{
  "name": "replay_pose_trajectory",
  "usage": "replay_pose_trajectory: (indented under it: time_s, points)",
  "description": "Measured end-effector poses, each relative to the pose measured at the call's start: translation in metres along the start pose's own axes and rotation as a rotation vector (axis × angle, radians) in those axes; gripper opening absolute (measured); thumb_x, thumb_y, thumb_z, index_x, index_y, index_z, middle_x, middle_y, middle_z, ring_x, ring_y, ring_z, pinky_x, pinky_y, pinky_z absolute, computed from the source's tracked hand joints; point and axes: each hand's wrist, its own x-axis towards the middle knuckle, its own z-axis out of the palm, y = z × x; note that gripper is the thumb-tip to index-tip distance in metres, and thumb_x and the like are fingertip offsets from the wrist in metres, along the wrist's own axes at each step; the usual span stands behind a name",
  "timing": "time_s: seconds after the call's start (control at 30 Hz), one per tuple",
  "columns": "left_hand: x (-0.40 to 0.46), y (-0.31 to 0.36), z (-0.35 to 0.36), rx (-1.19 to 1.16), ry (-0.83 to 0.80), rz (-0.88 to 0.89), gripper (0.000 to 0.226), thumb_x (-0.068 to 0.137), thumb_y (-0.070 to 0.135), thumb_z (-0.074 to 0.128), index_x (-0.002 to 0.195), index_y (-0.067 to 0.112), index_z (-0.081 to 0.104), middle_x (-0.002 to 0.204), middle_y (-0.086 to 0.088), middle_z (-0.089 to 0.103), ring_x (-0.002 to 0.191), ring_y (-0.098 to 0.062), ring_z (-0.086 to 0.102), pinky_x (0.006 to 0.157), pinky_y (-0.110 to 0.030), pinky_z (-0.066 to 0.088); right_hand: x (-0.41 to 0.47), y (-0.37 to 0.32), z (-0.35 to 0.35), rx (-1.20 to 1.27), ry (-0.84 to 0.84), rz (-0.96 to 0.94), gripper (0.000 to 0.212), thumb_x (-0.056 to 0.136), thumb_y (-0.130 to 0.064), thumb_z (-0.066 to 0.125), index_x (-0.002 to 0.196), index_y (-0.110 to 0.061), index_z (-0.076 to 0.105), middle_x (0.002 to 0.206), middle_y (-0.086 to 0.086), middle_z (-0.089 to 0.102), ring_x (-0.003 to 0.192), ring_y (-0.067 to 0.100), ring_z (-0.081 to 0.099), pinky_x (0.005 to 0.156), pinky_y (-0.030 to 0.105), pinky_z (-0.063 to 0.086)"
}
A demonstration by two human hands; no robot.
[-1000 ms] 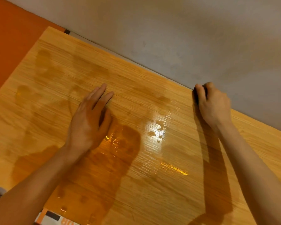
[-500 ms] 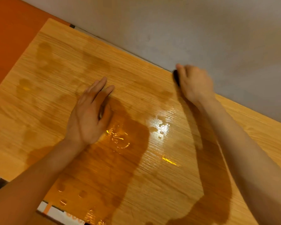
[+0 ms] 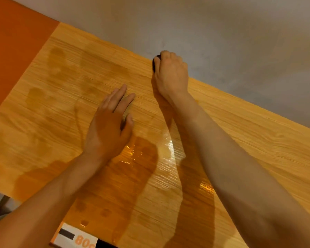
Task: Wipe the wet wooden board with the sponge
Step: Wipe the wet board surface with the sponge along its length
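A large light wooden board (image 3: 249, 140) fills most of the head view, with darker damp patches on its left half and shiny water near the middle. My right hand (image 3: 172, 74) is at the board's far edge, fingers curled round a dark sponge (image 3: 154, 64) that is almost wholly hidden under the hand. My left hand (image 3: 109, 124) lies flat on the board near its middle, fingers straight and pointing to the far edge.
A grey wall or floor surface (image 3: 222, 33) lies beyond the board's far edge. An orange surface (image 3: 11, 42) borders the board on the left. A white and orange printed box (image 3: 75, 238) shows at the near edge.
My right hand has slid the sponge leftward along the board's far edge, closer to my left hand. My left hand has stayed flat in place. The camera view has shifted.
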Motion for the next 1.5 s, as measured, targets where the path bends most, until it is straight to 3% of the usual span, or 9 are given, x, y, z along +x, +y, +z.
replay_pose_trajectory:
  time_s: [0.13, 0.23, 0.33, 0.53, 0.77, 1.0, 1.13, 1.27, 1.5]
  points:
    - [-0.001, 0.001, 0.003, 0.031, 0.019, -0.01, 0.052, 0.101, 0.019, 0.04, 0.152, 0.012, 0.044, 0.164, -0.009, 0.032, 0.151, -0.027, 0.03, 0.125, -0.045, 0.023, -0.07, 0.004, -0.006, 0.014, 0.043, -0.052, 0.044, 0.104, -0.023, 0.035, 0.144, -0.007, 0.039, 0.152, 0.011, 0.037, 0.142, 0.028, 0.029, 0.119, 0.043, 0.018]
    - [-0.003, -0.001, 0.006, -0.004, 0.054, 0.008, 0.051, 0.102, 0.014, 0.038, 0.153, 0.012, 0.043, 0.164, -0.01, 0.031, 0.153, -0.026, 0.027, 0.126, -0.043, 0.018, -0.153, -0.011, -0.016, 0.083, -0.084, -0.172, 0.048, 0.104, -0.024, 0.035, 0.149, -0.008, 0.031, 0.158, 0.008, 0.024, 0.149, 0.023, 0.011, 0.122, 0.043, 0.006]
    - [-0.005, -0.001, 0.007, -0.037, 0.078, 0.022, 0.05, 0.102, 0.012, 0.039, 0.152, 0.011, 0.044, 0.164, -0.011, 0.032, 0.153, -0.025, 0.026, 0.127, -0.04, 0.015, -0.156, -0.003, -0.022, 0.005, -0.136, -0.236, 0.048, 0.104, -0.025, 0.034, 0.149, -0.008, 0.032, 0.158, 0.008, 0.025, 0.149, 0.023, 0.013, 0.122, 0.042, 0.01]
    - [-0.004, -0.002, 0.008, -0.039, 0.085, 0.028, 0.049, 0.103, 0.014, 0.038, 0.151, 0.01, 0.045, 0.162, -0.012, 0.034, 0.152, -0.028, 0.029, 0.126, -0.044, 0.019, -0.053, 0.011, -0.013, 0.0, -0.04, 0.088, 0.048, 0.106, -0.024, 0.03, 0.15, -0.005, 0.026, 0.159, 0.013, 0.021, 0.149, 0.027, 0.011, 0.122, 0.04, 0.004]
    - [-0.003, -0.001, 0.007, 0.0, 0.061, 0.03, 0.051, 0.103, 0.017, 0.035, 0.152, 0.009, 0.043, 0.163, -0.012, 0.032, 0.152, -0.028, 0.028, 0.127, -0.042, 0.016, -0.194, -0.011, -0.027, -0.072, -0.106, -0.115, 0.049, 0.105, -0.022, 0.034, 0.151, -0.009, 0.025, 0.159, 0.007, 0.022, 0.149, 0.021, 0.011, 0.121, 0.042, 0.008]
    - [-0.004, 0.0, 0.008, -0.04, 0.082, 0.034, 0.049, 0.102, 0.012, 0.039, 0.151, 0.008, 0.044, 0.163, -0.014, 0.033, 0.153, -0.03, 0.028, 0.126, -0.048, 0.02, -0.068, 0.031, -0.024, -0.061, 0.016, 0.171, 0.046, 0.105, -0.024, 0.029, 0.148, -0.012, 0.032, 0.155, 0.008, 0.033, 0.147, 0.026, 0.019, 0.121, 0.04, 0.009]
    - [-0.005, 0.0, 0.007, -0.053, 0.072, 0.036, 0.05, 0.102, 0.012, 0.038, 0.151, 0.007, 0.044, 0.163, -0.013, 0.031, 0.153, -0.029, 0.026, 0.126, -0.049, 0.019, -0.133, 0.014, -0.026, -0.022, 0.059, 0.144, 0.046, 0.105, -0.024, 0.031, 0.149, -0.011, 0.032, 0.158, 0.007, 0.026, 0.149, 0.022, 0.013, 0.122, 0.039, 0.007]
    - [-0.003, 0.001, 0.006, -0.035, 0.044, 0.012, 0.052, 0.102, 0.013, 0.036, 0.153, 0.01, 0.042, 0.165, -0.011, 0.029, 0.154, -0.026, 0.023, 0.128, -0.044, 0.015, -0.205, 0.001, -0.039, -0.062, -0.112, -0.026, 0.048, 0.105, -0.024, 0.032, 0.152, -0.015, 0.025, 0.16, 0.003, 0.019, 0.15, 0.019, 0.007, 0.122, 0.041, 0.005]
    - [-0.002, 0.002, 0.003, -0.038, 0.009, -0.008, 0.053, 0.102, 0.017, 0.034, 0.154, 0.011, 0.04, 0.166, -0.01, 0.027, 0.155, -0.025, 0.021, 0.128, -0.04, 0.012, -0.085, 0.059, -0.035, -0.057, 0.018, 0.216, 0.049, 0.105, -0.027, 0.026, 0.15, -0.01, 0.027, 0.159, 0.011, 0.022, 0.148, 0.028, 0.013, 0.121, 0.045, 0.009]
